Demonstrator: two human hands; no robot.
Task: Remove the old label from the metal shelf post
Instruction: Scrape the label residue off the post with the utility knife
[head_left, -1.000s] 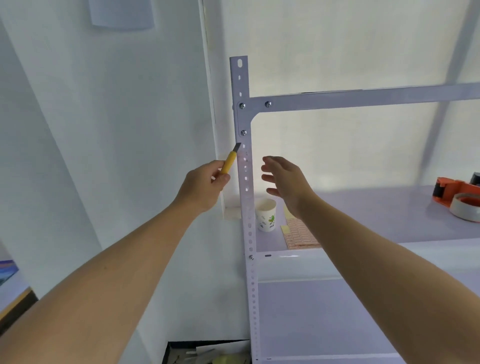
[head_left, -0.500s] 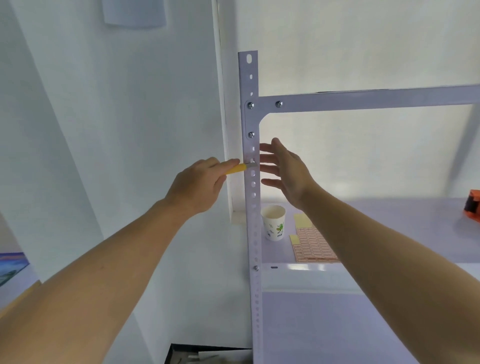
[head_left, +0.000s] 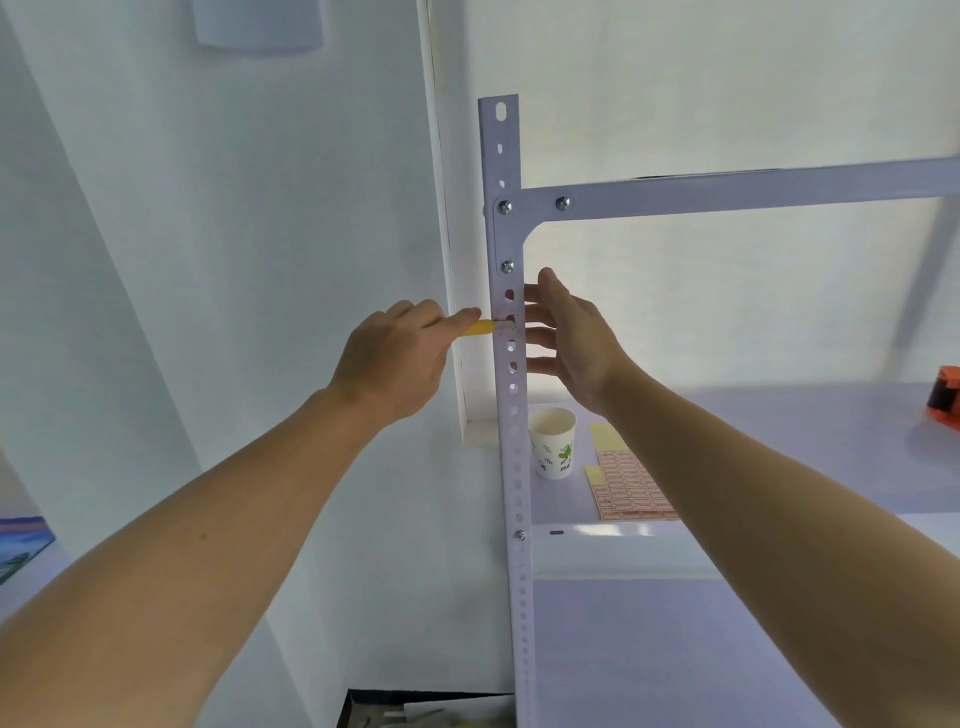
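A pale perforated metal shelf post (head_left: 511, 395) runs upright through the middle of the head view. My left hand (head_left: 395, 358) grips a yellow-handled scraper knife (head_left: 480, 328) whose blade tip lies flat against the post's front face. My right hand (head_left: 574, 338) is just right of the post at the same height, fingers spread and reaching behind its edge. The old label cannot be made out clearly; only a faint patch shows on the post around the blade tip.
A paper cup (head_left: 552, 441), a sheet of small pink labels (head_left: 631, 486) and yellow notes lie on the shelf board (head_left: 779, 441). An orange tape dispenser (head_left: 948, 397) sits at the far right. A horizontal beam (head_left: 727, 189) crosses above. A white wall stands left; a box (head_left: 415, 712) below.
My left hand has swung the scraper from pointing up beside the post to lying level with its blade on the post. My right hand rose and closed in on the post's right edge.
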